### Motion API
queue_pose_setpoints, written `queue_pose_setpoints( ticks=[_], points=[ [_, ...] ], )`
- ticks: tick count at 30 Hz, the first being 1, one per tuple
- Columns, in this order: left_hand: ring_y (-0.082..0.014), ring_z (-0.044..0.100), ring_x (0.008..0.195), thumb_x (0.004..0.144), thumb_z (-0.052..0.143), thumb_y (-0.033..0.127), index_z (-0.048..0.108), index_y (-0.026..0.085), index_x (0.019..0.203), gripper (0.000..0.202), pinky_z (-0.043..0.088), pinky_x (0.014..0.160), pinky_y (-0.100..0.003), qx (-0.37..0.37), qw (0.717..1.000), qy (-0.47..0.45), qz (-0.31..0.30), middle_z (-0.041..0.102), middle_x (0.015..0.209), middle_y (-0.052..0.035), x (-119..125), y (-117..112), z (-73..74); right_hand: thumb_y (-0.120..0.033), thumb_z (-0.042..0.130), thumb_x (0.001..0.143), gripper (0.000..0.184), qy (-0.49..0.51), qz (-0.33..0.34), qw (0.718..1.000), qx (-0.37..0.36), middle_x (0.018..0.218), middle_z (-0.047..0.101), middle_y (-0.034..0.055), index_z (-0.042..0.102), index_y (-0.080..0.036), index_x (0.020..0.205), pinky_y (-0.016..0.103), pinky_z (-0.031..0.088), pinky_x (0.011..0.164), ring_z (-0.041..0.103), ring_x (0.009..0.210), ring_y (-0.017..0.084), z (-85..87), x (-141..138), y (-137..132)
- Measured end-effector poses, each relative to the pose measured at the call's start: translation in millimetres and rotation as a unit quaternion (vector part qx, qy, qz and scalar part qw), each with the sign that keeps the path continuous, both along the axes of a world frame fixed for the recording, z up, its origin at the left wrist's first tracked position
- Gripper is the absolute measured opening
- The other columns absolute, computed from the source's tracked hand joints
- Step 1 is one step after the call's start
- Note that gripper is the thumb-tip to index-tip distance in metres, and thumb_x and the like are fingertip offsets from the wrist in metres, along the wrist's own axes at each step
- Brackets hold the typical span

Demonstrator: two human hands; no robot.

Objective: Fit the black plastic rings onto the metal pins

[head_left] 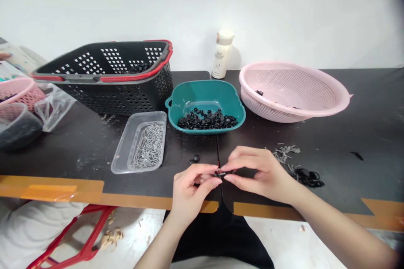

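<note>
Close to the table's front edge, my left hand and my right hand meet fingertip to fingertip. Between them is a small black part with a metal pin; both hands pinch it, and the fingers cover much of it. Two round black pieces lie just beyond my left hand. To the right of my right hand are loose metal pins and a little heap of black ring-like parts. A clear tray of metal pins sits to the left, and a teal basin of small black parts stands behind my hands.
A black basket with red handles stands back left, a pink colander back right. A white bottle is by the wall. At far left are a pink basket, a clear bowl and a plastic bag.
</note>
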State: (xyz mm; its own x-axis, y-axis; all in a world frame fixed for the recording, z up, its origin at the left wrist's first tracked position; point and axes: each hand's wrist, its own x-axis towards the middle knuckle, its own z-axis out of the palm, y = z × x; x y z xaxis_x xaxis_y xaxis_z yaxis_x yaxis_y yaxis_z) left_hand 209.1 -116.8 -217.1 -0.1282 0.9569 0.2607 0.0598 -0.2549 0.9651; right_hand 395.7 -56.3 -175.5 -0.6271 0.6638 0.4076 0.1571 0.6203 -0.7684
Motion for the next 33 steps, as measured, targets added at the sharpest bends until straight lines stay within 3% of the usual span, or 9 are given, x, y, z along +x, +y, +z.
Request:
queue_pose_setpoints(
  ticks=[4,10,16,21,28,33],
  points=[
    [-0.0111,0.070,0.053,0.072,0.077,0.015,0.074,0.018,0.080,0.009,0.058,0.054,-0.016,0.022,1.000,0.018,-0.012,0.075,0.067,-0.0002,-1,2,0.9,-0.012,0.066,0.084,0.009,-0.006,-0.001,0.999,0.052,0.078,0.067,0.0043,0.072,-0.017,0.091,0.021,0.050,0.059,0.062,0.066,0.011,-0.6,-3,-2],
    [-0.0107,0.072,0.061,0.077,0.071,0.010,0.073,0.022,0.089,0.016,0.060,0.060,-0.017,0.006,0.999,-0.042,-0.028,0.078,0.086,-0.0009,-2,0,-3.3,-0.010,0.068,0.083,0.008,0.007,-0.029,0.997,0.069,0.076,0.066,0.0036,0.070,-0.016,0.088,0.020,0.050,0.060,0.062,0.066,0.010,1.1,0,-2],
    [-0.0115,0.073,0.064,0.075,0.073,0.008,0.073,0.022,0.086,0.018,0.060,0.063,-0.018,0.012,0.999,-0.022,-0.030,0.078,0.085,-0.0001,-1,1,-1.9,-0.007,0.068,0.081,0.008,0.014,-0.016,0.997,0.071,0.076,0.066,0.0042,0.070,-0.014,0.086,0.018,0.049,0.060,0.062,0.067,0.010,1.1,-3,-2],
    [-0.0104,0.074,0.066,0.071,0.075,0.003,0.074,0.022,0.082,0.022,0.058,0.063,-0.012,0.039,0.999,0.004,-0.020,0.079,0.081,0.0023,0,2,0.7,-0.007,0.067,0.083,0.008,0.004,-0.018,0.995,0.097,0.076,0.066,0.0046,0.070,-0.013,0.088,0.019,0.048,0.060,0.060,0.068,0.010,-1.0,-2,-2],
    [-0.0088,0.073,0.062,0.069,0.076,0.003,0.075,0.021,0.078,0.020,0.057,0.061,-0.009,0.051,0.998,0.039,-0.011,0.078,0.076,0.0033,-1,4,6.4,-0.011,0.064,0.087,0.007,-0.040,0.000,0.990,0.136,0.079,0.066,0.0055,0.071,-0.013,0.089,0.020,0.048,0.061,0.059,0.069,0.011,-0.2,2,-3],
    [-0.0091,0.072,0.057,0.073,0.076,0.010,0.076,0.024,0.080,0.016,0.057,0.058,-0.011,0.017,0.999,0.049,-0.004,0.077,0.071,0.0044,-5,3,-2.0,-0.021,0.060,0.093,0.014,-0.087,-0.018,0.982,0.167,0.084,0.068,0.0057,0.072,-0.017,0.095,0.023,0.051,0.064,0.063,0.073,0.013,-8.4,-1,-3]
  ],
)
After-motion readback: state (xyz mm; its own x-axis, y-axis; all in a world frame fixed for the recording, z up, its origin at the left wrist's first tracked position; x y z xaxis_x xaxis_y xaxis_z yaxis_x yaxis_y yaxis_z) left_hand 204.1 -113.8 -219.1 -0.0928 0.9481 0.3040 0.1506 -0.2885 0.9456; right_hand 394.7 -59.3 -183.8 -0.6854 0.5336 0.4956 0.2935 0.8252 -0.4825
